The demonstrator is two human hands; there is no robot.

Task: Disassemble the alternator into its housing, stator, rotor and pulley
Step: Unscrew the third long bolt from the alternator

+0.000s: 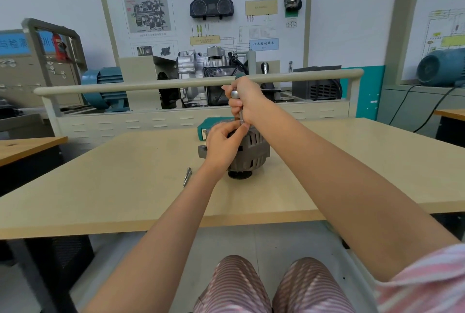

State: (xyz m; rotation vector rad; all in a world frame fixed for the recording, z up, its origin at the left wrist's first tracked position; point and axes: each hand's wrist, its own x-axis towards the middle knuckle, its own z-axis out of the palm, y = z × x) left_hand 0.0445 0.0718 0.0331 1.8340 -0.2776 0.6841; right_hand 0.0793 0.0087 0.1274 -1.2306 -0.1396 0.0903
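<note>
Right hand (245, 101) was wrapped around an upright driver (236, 95) with its tip at the alternator (247, 154), which stood pulley-down mid-table (125, 187). Left hand (222, 144) pinched near the tip. Honestly, my worry was the tip slipping into those fingers or the alternator tipping, since both arms were stretched far forward.

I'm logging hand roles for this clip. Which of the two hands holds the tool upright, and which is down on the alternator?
The right hand grips the tool upright above the alternator. The left hand sits lower, on the alternator's top, fingers at the tool's tip.
</note>
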